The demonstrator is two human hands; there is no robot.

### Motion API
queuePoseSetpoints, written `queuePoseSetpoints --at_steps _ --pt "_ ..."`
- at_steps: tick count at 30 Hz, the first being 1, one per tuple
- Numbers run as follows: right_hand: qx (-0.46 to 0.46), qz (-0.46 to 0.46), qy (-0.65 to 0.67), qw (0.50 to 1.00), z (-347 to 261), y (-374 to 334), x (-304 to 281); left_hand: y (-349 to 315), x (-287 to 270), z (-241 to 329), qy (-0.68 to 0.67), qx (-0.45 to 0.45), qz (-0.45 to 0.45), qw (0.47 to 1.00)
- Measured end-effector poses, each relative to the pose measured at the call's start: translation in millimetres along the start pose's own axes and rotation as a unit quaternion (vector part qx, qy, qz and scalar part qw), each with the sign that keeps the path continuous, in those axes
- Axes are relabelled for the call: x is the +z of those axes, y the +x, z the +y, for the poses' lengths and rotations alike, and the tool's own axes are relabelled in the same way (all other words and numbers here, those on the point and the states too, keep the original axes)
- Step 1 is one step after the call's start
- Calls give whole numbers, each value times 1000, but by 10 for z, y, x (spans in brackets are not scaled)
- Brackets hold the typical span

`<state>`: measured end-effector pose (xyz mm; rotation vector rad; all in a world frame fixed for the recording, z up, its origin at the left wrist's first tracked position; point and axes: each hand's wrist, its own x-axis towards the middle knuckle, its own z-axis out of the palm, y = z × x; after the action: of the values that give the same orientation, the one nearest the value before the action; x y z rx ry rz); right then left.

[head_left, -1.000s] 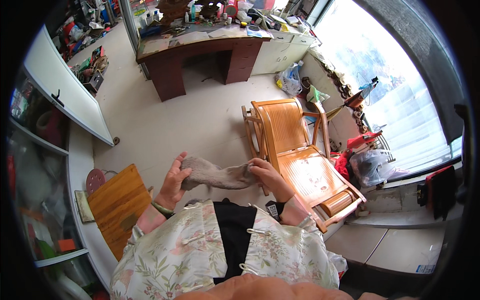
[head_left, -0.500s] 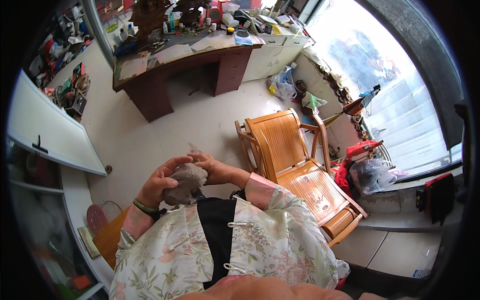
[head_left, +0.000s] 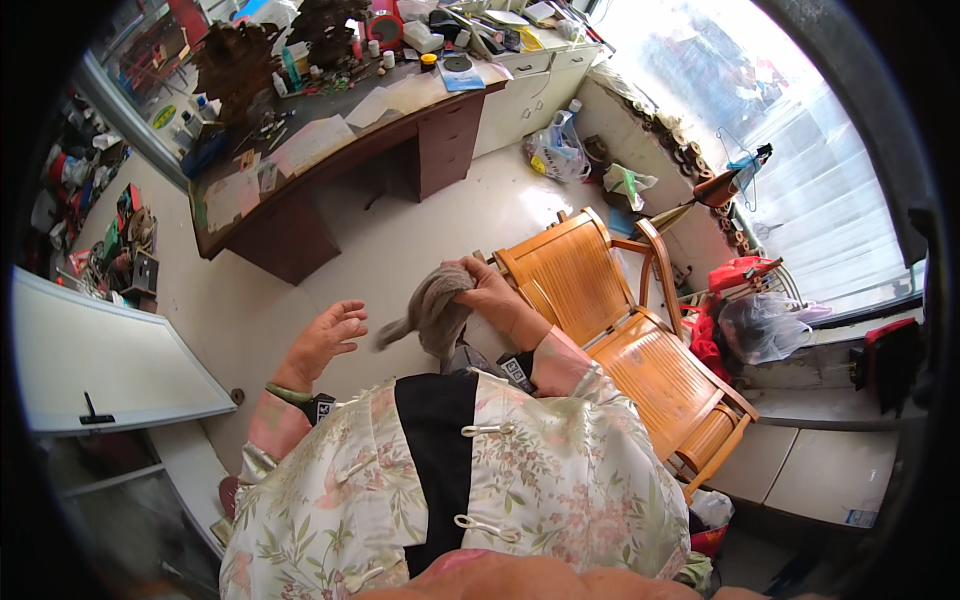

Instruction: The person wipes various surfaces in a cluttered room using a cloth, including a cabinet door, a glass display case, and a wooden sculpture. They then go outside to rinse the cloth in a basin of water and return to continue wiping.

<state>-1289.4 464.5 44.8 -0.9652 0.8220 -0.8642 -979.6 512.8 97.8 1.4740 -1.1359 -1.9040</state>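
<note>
From my right hand (head_left: 487, 290) hangs a crumpled grey-brown cloth (head_left: 438, 305), gripped near its upper edge in front of my chest. One end of it trails off to the left, a little smeared by motion. My left hand (head_left: 325, 342) is held apart from the cloth, with its fingers spread and nothing in them. A green bangle (head_left: 289, 393) circles the left wrist. Dark bands with pale marks show at both wrists.
A wooden slatted folding chair (head_left: 565, 270) stands close by my right forearm. Ahead is a dark red desk (head_left: 335, 165) loaded with papers and bottles. A white door panel (head_left: 110, 355) stands at the left. Plastic bags (head_left: 765, 328) lie by the window.
The cloth was bunched between both hands. My left hand has let go and moved left, while my right hand has carried the cloth up and to the right. The view has tilted.
</note>
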Motion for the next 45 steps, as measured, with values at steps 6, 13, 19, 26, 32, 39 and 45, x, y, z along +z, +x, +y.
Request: queuePoseSetpoints --at_steps 6,13,19,26,32,39,45 --pt "-16 8 35 999 -424 728 -464 1043 -67 615 -10 -15 -75 997" --pt "-5 -78 107 991 -936 1595 -830 2390 268 941 118 79 -7 990" --pt "-67 56 72 994 -1155 2089 -1399 3289 190 1309 -8 126 -121 985" --pt "-209 145 -338 906 -1179 2627 -2081 4242 245 2025 -26 116 -152 981" --pt "-108 121 -208 965 -1311 3370 -2476 5031 160 2800 -43 37 -264 963" --pt "97 460 -59 881 -1103 3877 -3396 6099 -607 3397 -25 -37 -108 993" --pt "-28 465 200 862 -1300 3954 -4348 6655 -870 3646 -57 -65 -90 992"
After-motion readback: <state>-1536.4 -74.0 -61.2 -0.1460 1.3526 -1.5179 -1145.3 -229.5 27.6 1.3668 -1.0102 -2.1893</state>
